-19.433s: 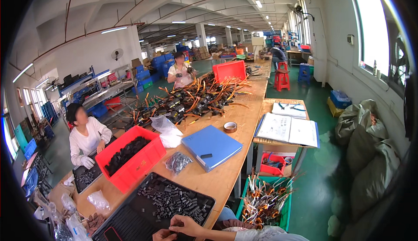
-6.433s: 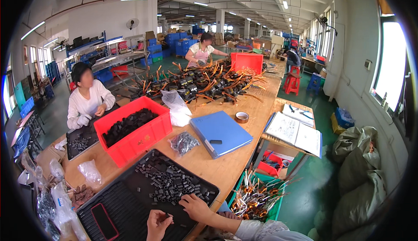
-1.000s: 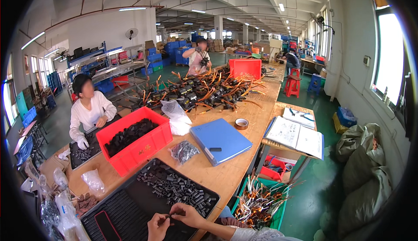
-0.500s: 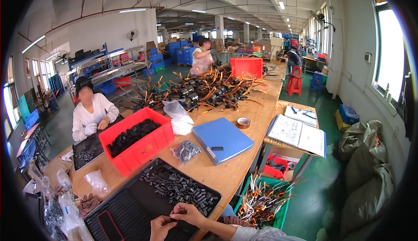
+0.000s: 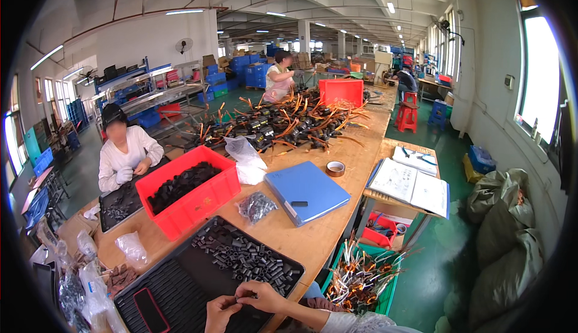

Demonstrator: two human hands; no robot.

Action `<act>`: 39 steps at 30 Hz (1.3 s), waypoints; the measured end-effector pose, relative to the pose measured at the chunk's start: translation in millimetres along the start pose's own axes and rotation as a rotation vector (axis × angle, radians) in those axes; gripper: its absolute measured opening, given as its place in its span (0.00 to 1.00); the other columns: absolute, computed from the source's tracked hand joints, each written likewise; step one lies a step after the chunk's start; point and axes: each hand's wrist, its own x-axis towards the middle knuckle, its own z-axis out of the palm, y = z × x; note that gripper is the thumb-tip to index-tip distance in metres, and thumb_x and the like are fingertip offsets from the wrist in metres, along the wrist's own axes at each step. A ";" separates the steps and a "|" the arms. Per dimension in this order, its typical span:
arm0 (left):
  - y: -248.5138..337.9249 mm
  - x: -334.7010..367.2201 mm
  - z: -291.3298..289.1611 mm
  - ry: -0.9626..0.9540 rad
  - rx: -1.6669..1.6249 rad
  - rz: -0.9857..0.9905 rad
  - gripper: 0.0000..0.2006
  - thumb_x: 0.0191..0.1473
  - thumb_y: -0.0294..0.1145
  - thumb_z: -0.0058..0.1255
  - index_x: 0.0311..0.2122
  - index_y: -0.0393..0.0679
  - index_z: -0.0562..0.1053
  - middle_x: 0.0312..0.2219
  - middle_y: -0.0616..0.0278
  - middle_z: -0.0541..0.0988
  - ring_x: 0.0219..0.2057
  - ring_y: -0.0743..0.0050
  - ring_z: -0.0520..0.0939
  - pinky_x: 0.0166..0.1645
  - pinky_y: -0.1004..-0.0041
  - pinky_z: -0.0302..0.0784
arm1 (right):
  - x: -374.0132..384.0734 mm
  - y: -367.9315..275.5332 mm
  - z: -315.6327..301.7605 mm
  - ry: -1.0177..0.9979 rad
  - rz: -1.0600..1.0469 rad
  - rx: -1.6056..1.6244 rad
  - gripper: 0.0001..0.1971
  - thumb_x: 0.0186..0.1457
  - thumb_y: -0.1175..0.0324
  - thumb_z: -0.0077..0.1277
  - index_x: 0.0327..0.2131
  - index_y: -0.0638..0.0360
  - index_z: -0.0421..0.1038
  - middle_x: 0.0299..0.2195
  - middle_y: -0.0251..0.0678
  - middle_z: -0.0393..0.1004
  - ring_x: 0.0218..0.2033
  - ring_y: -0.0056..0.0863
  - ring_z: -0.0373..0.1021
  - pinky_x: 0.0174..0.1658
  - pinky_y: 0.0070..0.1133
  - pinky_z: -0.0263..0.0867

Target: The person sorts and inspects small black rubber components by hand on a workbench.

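Observation:
My left hand [image 5: 220, 314] and my right hand [image 5: 261, 297] meet at the fingertips over the near edge of a black tray [image 5: 186, 259]. Both are closed in a pinch; a small dark piece seems to be between them, too hidden to name. Just beyond my fingers, short black tubes [image 5: 250, 258] lie heaped on the tray's right half. A dark phone with a red edge [image 5: 150, 312] rests on the ribbed left part of the tray.
Beyond the tray stand a red crate [image 5: 208, 196] of black parts, a bag of small dark parts [image 5: 257, 206], a blue binder [image 5: 308, 193] and a tape roll [image 5: 335, 168]. Opposite, a person [image 5: 126, 149] works at another tray. A green bin [image 5: 385, 285] of wired parts sits right, below the table.
My hands stay together and shift only slightly, with the fingertips still pinched. The whole view has tilted a little. The person opposite has moved their gloved hand slightly.

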 end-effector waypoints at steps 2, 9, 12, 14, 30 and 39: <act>0.5 0.4 2.7 -0.006 -0.005 0.000 0.11 0.49 0.25 0.56 0.39 0.32 0.77 0.30 0.62 0.82 0.32 0.78 0.79 0.40 0.77 0.74 | 2.6 10.6 -1.1 0.037 -0.156 -0.072 0.07 0.48 0.76 0.59 0.32 0.62 0.73 0.36 0.36 0.75 0.37 0.29 0.72 0.41 0.23 0.67; 1.2 0.6 2.5 -0.018 0.079 -0.012 0.10 0.51 0.25 0.56 0.39 0.32 0.78 0.31 0.61 0.82 0.32 0.78 0.80 0.40 0.77 0.75 | 1.4 15.1 -2.6 -0.003 -0.268 -0.136 0.05 0.48 0.76 0.58 0.31 0.62 0.74 0.36 0.38 0.75 0.40 0.37 0.71 0.44 0.27 0.66; 14.2 2.5 1.8 0.112 -0.156 0.018 0.08 0.51 0.25 0.57 0.37 0.34 0.78 0.30 0.60 0.82 0.29 0.77 0.80 0.36 0.77 0.75 | 4.0 10.3 -14.9 0.305 -0.239 -0.077 0.04 0.49 0.76 0.57 0.28 0.62 0.72 0.32 0.38 0.74 0.38 0.38 0.71 0.43 0.27 0.67; -35.3 17.3 -28.8 0.263 -0.036 0.111 0.10 0.52 0.22 0.55 0.41 0.41 0.79 0.28 0.56 0.80 0.31 0.72 0.82 0.36 0.81 0.75 | 7.2 10.6 -34.1 0.432 -0.193 -0.348 0.06 0.48 0.73 0.58 0.31 0.59 0.73 0.32 0.38 0.75 0.38 0.41 0.70 0.42 0.31 0.66; -36.8 20.0 -33.8 0.341 0.848 0.298 0.12 0.43 0.28 0.62 0.37 0.47 0.81 0.33 0.67 0.73 0.46 0.60 0.67 0.53 0.60 0.60 | -12.4 63.0 -96.3 0.462 0.112 -0.845 0.17 0.49 0.69 0.56 0.44 0.53 0.71 0.44 0.35 0.73 0.46 0.39 0.68 0.50 0.29 0.65; -38.7 17.2 -33.3 0.376 0.875 0.286 0.11 0.42 0.30 0.63 0.36 0.47 0.81 0.32 0.68 0.72 0.47 0.61 0.67 0.55 0.59 0.57 | -15.9 61.9 -82.1 0.281 -0.079 -0.977 0.17 0.48 0.68 0.58 0.44 0.54 0.72 0.45 0.35 0.72 0.48 0.38 0.67 0.52 0.29 0.63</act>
